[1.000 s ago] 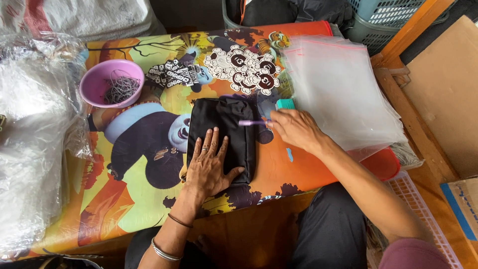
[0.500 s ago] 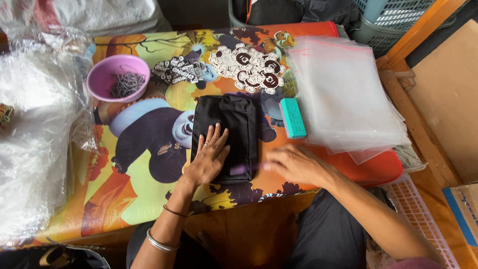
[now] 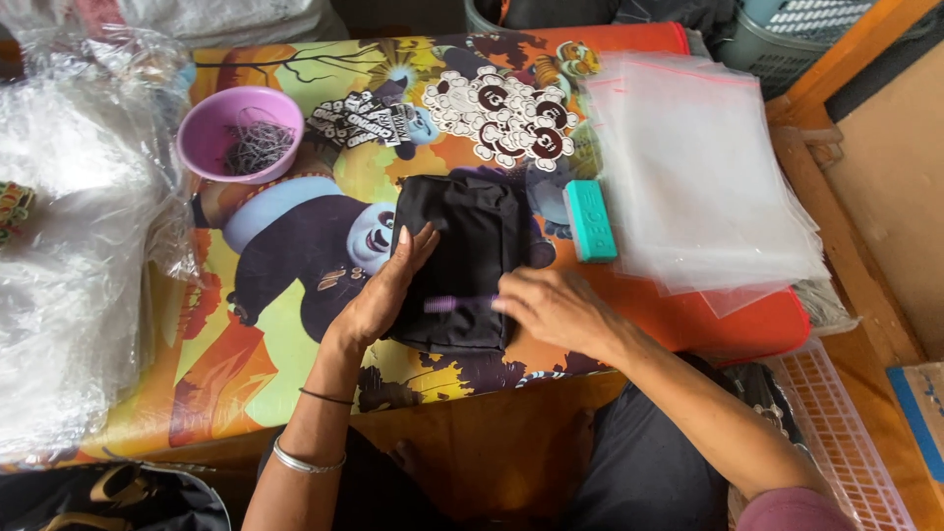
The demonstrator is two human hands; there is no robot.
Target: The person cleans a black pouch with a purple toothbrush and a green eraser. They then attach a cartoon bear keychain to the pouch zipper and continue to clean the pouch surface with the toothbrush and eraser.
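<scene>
A folded black cloth (image 3: 470,236) lies on a colourful printed table cover (image 3: 295,324). My left hand (image 3: 383,295) rests flat on the cloth's left edge, fingers apart. At the cloth's near edge, my right hand (image 3: 556,310) holds a thin purple stick (image 3: 447,304) that lies across the fabric. A teal block (image 3: 590,219) sits just right of the cloth.
A stack of clear plastic bags (image 3: 698,167) lies at the right. A purple bowl (image 3: 241,133) with small metal pieces stands at the back left. Round black-and-white tags (image 3: 501,108) are piled behind the cloth. Crumpled clear plastic (image 3: 69,265) fills the left side.
My right hand has come from the cloth's far right edge down to its near edge with the purple stick. My left hand slid slightly up the cloth's left side.
</scene>
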